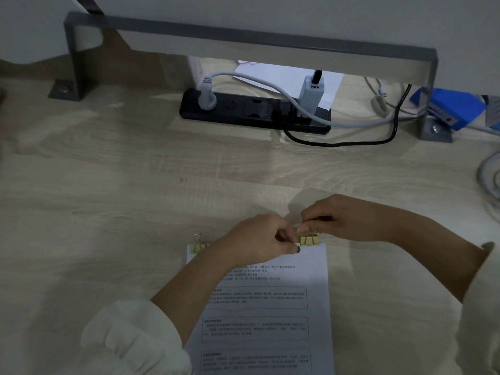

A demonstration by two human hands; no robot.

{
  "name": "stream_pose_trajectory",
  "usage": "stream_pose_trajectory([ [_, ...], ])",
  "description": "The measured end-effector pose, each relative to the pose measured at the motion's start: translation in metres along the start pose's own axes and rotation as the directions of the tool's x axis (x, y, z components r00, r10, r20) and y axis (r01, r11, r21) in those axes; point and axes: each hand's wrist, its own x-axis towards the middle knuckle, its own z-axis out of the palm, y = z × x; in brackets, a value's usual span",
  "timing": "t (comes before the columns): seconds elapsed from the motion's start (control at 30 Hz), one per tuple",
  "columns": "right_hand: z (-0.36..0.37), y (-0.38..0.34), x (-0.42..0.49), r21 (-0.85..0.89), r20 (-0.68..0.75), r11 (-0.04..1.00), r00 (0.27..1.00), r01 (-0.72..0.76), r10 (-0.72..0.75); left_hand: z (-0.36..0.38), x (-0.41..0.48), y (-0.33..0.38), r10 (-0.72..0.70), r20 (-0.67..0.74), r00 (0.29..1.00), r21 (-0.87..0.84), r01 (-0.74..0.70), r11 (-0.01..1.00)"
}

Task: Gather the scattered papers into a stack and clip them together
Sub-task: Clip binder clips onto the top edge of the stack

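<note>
A stack of printed white papers [284, 315] lies on the wooden desk near its front edge, its top edge away from me. A yellow binder clip [198, 244] sits on the top left corner with its wire handles up. A second yellow binder clip [309, 240] is on the top right corner. My right hand [349, 219] pinches that clip's handle from above. My left hand [259, 239] rests on the top edge of the stack, fingertips pressed against the same clip and the paper beside it.
A black power strip [243, 109] with plugs and cables lies at the back under a grey metal monitor riser [243, 36]. A white sheet [284, 77] lies behind it. A blue box [454, 106] and grey cables [489, 177] are at the right.
</note>
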Motion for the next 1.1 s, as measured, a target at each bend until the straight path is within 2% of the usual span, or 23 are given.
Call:
stream_pose_trajectory([
  [0.47,-0.006,-0.009,0.006,-0.082,0.147,0.996,0.989,0.033,-0.02,0.0,-0.001,-0.004,0.013,0.025,1.0,-0.052,-0.012,0.999],
  [0.67,-0.008,-0.006,0.006,-0.074,0.13,0.997,0.991,0.017,-0.007,0.0,-0.001,-0.004,0.031,0.006,1.0,-0.071,-0.03,0.997],
  [0.93,0.0,-0.011,0.009,-0.288,0.084,0.942,0.985,0.171,-0.154,-0.005,-0.003,-0.007,0.007,-0.01,1.0,-0.072,-0.008,0.997],
  [1.1,-0.004,-0.012,0.012,-0.232,0.122,0.964,0.987,0.13,-0.104,-0.008,-0.005,-0.009,0.039,-0.001,0.999,-0.084,-0.039,0.996],
])
